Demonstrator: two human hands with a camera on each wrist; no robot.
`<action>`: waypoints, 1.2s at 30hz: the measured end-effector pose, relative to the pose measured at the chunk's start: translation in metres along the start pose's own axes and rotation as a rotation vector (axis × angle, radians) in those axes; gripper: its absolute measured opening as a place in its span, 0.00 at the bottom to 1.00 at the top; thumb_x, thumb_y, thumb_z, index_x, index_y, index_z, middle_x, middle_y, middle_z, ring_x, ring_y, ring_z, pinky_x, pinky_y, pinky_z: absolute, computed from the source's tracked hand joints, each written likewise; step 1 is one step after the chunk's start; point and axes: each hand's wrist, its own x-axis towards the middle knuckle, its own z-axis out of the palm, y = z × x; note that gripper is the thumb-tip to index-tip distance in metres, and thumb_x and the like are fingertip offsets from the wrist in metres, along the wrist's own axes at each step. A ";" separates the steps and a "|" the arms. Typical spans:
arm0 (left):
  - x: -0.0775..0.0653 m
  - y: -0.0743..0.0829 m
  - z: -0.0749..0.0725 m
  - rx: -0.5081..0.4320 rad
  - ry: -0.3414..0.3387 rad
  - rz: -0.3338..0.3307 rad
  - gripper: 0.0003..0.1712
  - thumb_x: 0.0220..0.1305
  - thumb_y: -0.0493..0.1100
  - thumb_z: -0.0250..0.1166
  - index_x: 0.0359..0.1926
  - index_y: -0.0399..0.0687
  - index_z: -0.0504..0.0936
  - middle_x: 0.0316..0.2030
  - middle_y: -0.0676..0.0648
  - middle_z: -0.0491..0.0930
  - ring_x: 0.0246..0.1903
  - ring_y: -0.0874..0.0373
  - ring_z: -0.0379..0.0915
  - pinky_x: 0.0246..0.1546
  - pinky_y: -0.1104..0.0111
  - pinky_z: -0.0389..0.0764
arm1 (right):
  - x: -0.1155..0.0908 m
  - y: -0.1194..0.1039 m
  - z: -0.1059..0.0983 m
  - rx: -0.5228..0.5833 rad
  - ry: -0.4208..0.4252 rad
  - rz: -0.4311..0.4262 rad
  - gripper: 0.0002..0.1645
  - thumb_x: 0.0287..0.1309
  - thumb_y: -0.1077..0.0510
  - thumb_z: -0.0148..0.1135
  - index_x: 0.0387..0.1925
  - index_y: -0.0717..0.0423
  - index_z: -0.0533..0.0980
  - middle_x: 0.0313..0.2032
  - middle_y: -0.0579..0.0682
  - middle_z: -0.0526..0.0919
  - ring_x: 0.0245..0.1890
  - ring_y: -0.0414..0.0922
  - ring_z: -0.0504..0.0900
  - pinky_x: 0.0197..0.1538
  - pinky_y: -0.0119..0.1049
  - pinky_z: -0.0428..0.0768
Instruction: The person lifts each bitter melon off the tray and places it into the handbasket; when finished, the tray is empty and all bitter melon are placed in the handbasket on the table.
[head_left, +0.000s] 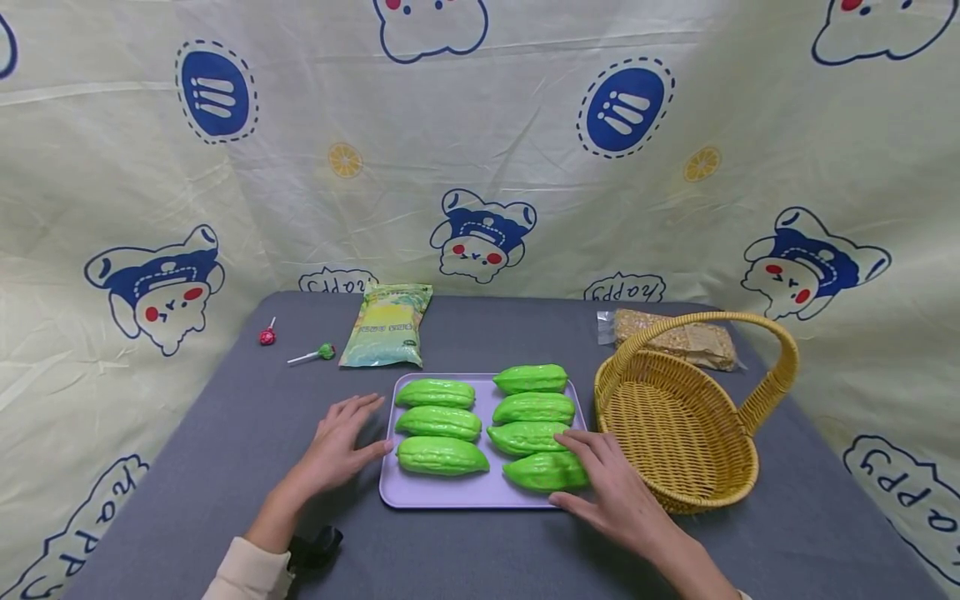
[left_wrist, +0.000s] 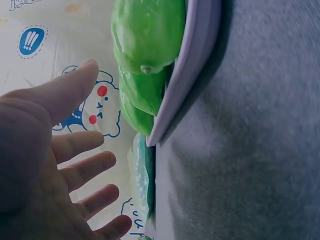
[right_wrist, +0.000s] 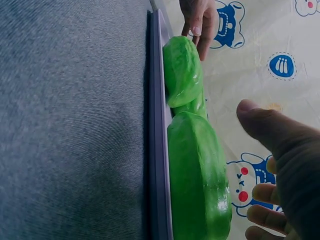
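Several bright green bitter melons (head_left: 442, 456) lie in two columns on a shallow lilac tray (head_left: 457, 498). Beside the tray's left edge is my left hand (head_left: 341, 446), its fingers spread and holding nothing. The left wrist view shows that hand (left_wrist: 65, 165) apart from the melons and the tray rim (left_wrist: 200, 50). My right hand (head_left: 607, 487) hovers at the tray's near right corner, over the end of the closest bitter melon (head_left: 547, 472). In the right wrist view its thumb and fingers (right_wrist: 267, 192) are extended, with a gap to the melon (right_wrist: 197, 175).
A wicker basket (head_left: 675, 425) with a tall handle stands right of the tray, close to my right hand. Behind it lies a clear bag of grain-like bits (head_left: 675, 337). A green-yellow packet (head_left: 387, 325), a green lollipop (head_left: 326, 351) and a red lollipop (head_left: 267, 336) lie at the back left.
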 end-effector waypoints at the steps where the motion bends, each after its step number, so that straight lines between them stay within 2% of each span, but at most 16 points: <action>1: 0.000 -0.001 0.000 -0.002 -0.005 0.001 0.37 0.58 0.50 0.66 0.66 0.41 0.66 0.66 0.38 0.64 0.65 0.37 0.54 0.58 0.39 0.57 | -0.001 0.000 0.000 -0.002 -0.005 -0.001 0.44 0.36 0.42 0.74 0.57 0.56 0.72 0.51 0.50 0.77 0.50 0.44 0.72 0.49 0.43 0.75; 8: 0.004 -0.009 0.001 -0.018 -0.068 -0.010 0.36 0.58 0.50 0.66 0.65 0.41 0.68 0.66 0.39 0.64 0.65 0.38 0.54 0.59 0.38 0.55 | -0.004 0.002 0.003 -0.009 -0.037 -0.003 0.43 0.34 0.43 0.75 0.55 0.56 0.74 0.50 0.51 0.78 0.50 0.46 0.74 0.50 0.44 0.74; 14: 0.005 -0.015 0.002 -0.025 -0.134 -0.018 0.37 0.57 0.51 0.67 0.65 0.43 0.67 0.67 0.40 0.63 0.65 0.39 0.53 0.58 0.40 0.55 | -0.009 0.000 0.005 -0.044 -0.100 0.039 0.41 0.35 0.42 0.76 0.54 0.53 0.75 0.49 0.48 0.78 0.49 0.44 0.74 0.49 0.43 0.76; 19: 0.006 -0.019 0.004 -0.031 -0.166 0.007 0.38 0.56 0.53 0.67 0.66 0.45 0.68 0.68 0.42 0.62 0.64 0.40 0.53 0.57 0.41 0.56 | -0.010 -0.002 0.006 -0.068 -0.130 0.075 0.41 0.36 0.41 0.76 0.54 0.51 0.74 0.50 0.46 0.77 0.48 0.42 0.73 0.49 0.41 0.75; 30: 0.006 -0.025 0.008 -0.041 -0.187 0.025 0.41 0.54 0.56 0.68 0.66 0.47 0.68 0.69 0.44 0.62 0.64 0.41 0.54 0.56 0.43 0.56 | -0.012 -0.001 0.011 -0.070 -0.080 0.052 0.39 0.34 0.43 0.76 0.51 0.51 0.75 0.48 0.46 0.78 0.46 0.40 0.72 0.47 0.39 0.74; 36: 0.006 -0.025 0.010 -0.036 -0.180 0.034 0.41 0.52 0.55 0.69 0.66 0.47 0.68 0.69 0.45 0.62 0.64 0.42 0.55 0.53 0.47 0.57 | -0.013 0.000 0.013 -0.019 -0.061 0.054 0.38 0.34 0.44 0.76 0.51 0.50 0.76 0.47 0.44 0.79 0.45 0.38 0.71 0.46 0.38 0.73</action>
